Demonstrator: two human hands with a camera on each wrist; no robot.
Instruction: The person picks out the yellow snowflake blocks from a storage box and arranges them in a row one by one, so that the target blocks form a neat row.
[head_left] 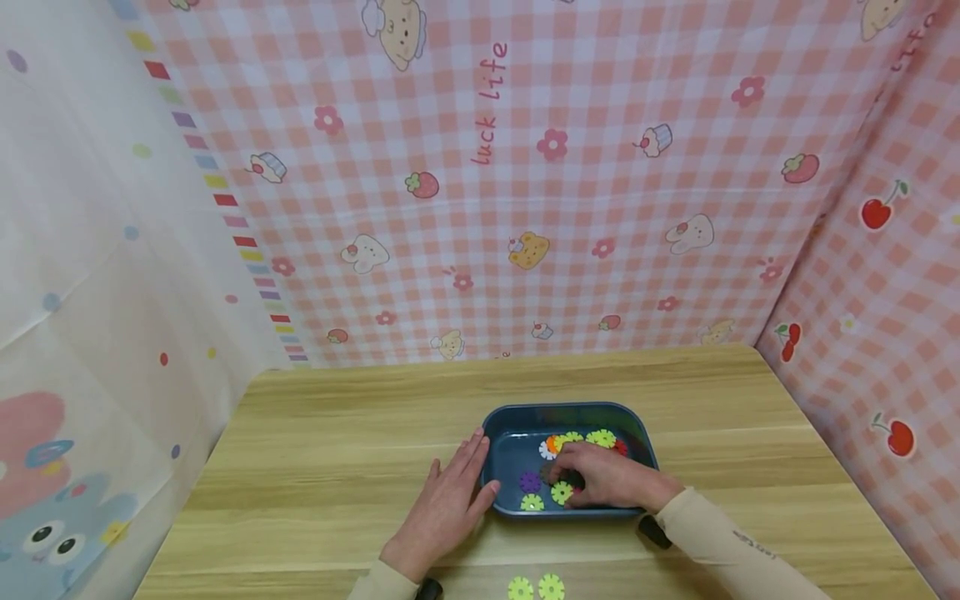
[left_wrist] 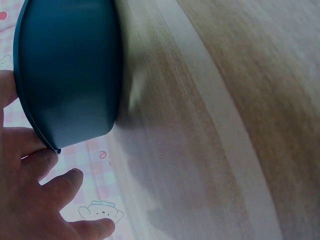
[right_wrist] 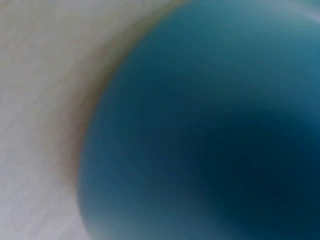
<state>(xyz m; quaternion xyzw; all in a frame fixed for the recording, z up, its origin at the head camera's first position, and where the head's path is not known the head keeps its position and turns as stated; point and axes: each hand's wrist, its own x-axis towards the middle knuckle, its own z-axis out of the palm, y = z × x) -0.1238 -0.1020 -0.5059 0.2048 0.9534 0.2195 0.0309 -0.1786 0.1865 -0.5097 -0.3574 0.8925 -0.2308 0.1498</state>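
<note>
A dark blue tray (head_left: 510,454) stands on the wooden table. Its outer wall (left_wrist: 75,75) fills much of the left wrist view. My left hand (head_left: 448,500) rests on the tray's left end with fingers extended, touching the rim. Inside the tray, my right hand (head_left: 611,477) reaches down among notched plastic discs, fingers bent; whether it pinches one is hidden. Around it lie a purple disc (head_left: 530,482), yellow-green discs (head_left: 562,492), a white disc (head_left: 548,450), an orange one (head_left: 553,442) and a red one (head_left: 620,447). The right wrist view shows only blurred tray wall (right_wrist: 175,125).
Two yellow-green discs (head_left: 551,587) lie side by side on the table (head_left: 337,467) at its near edge. Behind the table hangs a pink checked cloth (head_left: 480,208). Patterned cloths also hang at the left and right.
</note>
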